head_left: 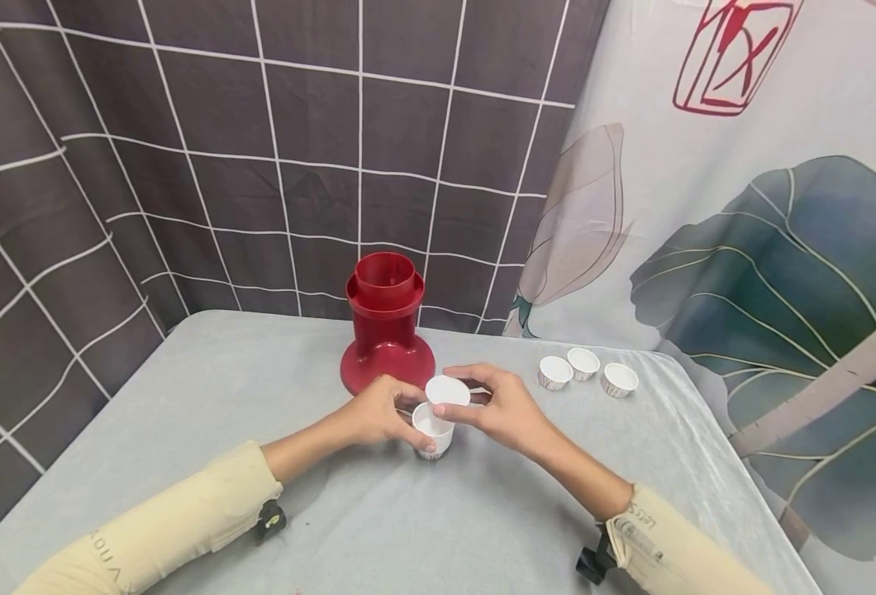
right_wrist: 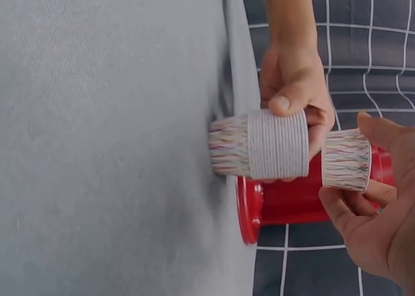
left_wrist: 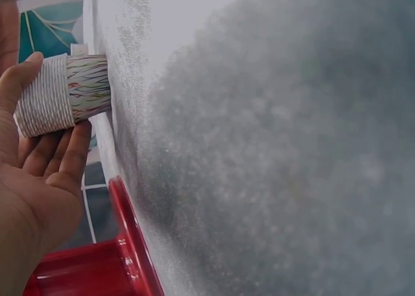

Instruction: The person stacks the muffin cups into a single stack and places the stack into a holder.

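A stack of nested paper baking cups (head_left: 434,436) stands on the cloth, white inside with colored streaks on the outside. My left hand (head_left: 381,415) grips the stack from the side, thumb in front and fingers behind, as the left wrist view also shows. Just above the stack, my right hand (head_left: 502,411) pinches a single paper baking cup (right_wrist: 347,160) between thumb and fingers. In the right wrist view this cup is apart from the stack's rim. Behind both hands is a red plastic stand (head_left: 385,330) with a round base and an open cylindrical top.
Three loose baking cups (head_left: 583,364) sit upright at the back right of the table. A pale grey cloth (head_left: 364,529) covers the table. Behind it hang a dark curtain (head_left: 311,124) with white grid lines and a leaf-patterned curtain (head_left: 631,99).
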`<action>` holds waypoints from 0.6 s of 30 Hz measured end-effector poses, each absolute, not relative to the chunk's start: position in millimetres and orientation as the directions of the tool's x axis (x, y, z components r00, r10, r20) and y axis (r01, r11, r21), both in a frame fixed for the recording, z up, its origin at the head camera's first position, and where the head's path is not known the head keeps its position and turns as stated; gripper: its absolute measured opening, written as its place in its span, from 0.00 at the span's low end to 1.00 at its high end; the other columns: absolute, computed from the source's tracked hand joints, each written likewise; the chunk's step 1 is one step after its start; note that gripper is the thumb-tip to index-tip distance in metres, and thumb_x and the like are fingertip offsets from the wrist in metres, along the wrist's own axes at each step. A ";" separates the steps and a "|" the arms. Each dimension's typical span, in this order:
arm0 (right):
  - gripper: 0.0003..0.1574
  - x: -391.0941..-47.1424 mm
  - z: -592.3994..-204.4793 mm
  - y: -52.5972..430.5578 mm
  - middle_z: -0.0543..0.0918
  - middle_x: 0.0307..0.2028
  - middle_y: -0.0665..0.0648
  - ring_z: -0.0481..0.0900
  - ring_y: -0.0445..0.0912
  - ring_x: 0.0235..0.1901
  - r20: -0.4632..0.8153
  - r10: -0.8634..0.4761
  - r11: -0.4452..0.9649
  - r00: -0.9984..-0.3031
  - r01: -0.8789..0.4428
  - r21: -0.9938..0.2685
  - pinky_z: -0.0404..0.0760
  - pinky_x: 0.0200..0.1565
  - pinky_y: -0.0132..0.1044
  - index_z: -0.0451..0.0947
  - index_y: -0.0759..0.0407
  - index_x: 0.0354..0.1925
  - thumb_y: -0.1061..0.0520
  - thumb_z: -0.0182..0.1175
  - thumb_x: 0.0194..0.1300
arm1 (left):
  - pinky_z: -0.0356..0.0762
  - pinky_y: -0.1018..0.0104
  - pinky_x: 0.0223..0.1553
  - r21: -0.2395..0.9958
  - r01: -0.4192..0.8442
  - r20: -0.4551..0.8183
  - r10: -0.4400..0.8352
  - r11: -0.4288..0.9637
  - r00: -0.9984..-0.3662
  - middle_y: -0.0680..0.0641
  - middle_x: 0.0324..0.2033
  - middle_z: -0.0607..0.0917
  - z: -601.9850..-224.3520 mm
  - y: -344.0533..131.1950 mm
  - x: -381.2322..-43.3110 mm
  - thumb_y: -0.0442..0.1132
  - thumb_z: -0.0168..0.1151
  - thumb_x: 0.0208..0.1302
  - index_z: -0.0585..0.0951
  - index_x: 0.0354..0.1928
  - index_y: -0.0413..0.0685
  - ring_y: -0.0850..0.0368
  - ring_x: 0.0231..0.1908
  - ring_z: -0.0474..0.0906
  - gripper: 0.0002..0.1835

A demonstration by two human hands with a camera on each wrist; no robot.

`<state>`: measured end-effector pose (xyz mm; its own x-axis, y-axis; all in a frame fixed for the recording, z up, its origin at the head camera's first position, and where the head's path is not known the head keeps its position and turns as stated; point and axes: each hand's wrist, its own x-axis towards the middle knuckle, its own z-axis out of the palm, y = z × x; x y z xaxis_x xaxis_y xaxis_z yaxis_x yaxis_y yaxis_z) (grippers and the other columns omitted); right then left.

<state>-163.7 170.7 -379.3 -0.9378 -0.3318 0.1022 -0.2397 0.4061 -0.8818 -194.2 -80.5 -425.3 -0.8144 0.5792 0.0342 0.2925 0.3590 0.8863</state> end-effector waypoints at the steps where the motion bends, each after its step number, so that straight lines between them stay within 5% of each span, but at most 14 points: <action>1: 0.35 -163.0 -380.0 169.5 0.91 0.62 0.64 0.96 0.53 0.53 0.109 -0.343 0.400 -0.933 -0.250 -0.882 0.93 0.57 0.38 0.87 0.64 0.66 0.54 0.84 0.65 | 0.91 0.67 0.49 0.884 0.299 0.039 0.581 0.358 -0.813 0.49 0.45 0.97 -425.4 -80.5 -194.2 0.41 0.90 0.55 0.94 0.54 0.45 0.59 0.45 0.93 0.24; 10: 0.35 -160.1 -386.8 164.7 0.92 0.61 0.60 0.94 0.50 0.54 0.130 -0.376 0.448 -0.917 -0.303 -0.841 0.91 0.57 0.33 0.88 0.60 0.66 0.52 0.84 0.65 | 0.88 0.68 0.46 0.887 0.307 0.050 0.590 0.344 -0.806 0.51 0.42 0.98 -428.1 -80.1 -195.6 0.41 0.90 0.55 0.94 0.50 0.46 0.61 0.42 0.93 0.21; 18: 0.36 -161.3 -396.2 164.0 0.92 0.61 0.56 0.91 0.48 0.55 0.146 -0.410 0.466 -0.900 -0.344 -0.815 0.91 0.61 0.40 0.88 0.58 0.67 0.50 0.84 0.65 | 0.89 0.63 0.44 0.885 0.298 0.037 0.583 0.358 -0.811 0.54 0.37 0.97 -428.2 -80.5 -195.5 0.45 0.90 0.54 0.95 0.46 0.51 0.58 0.41 0.91 0.18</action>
<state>-161.3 164.0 -396.2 -0.9004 -0.4098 0.1462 -0.3444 0.4657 -0.8152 -195.5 -80.5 -428.2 -0.8113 0.5834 0.0371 0.2977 0.3578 0.8851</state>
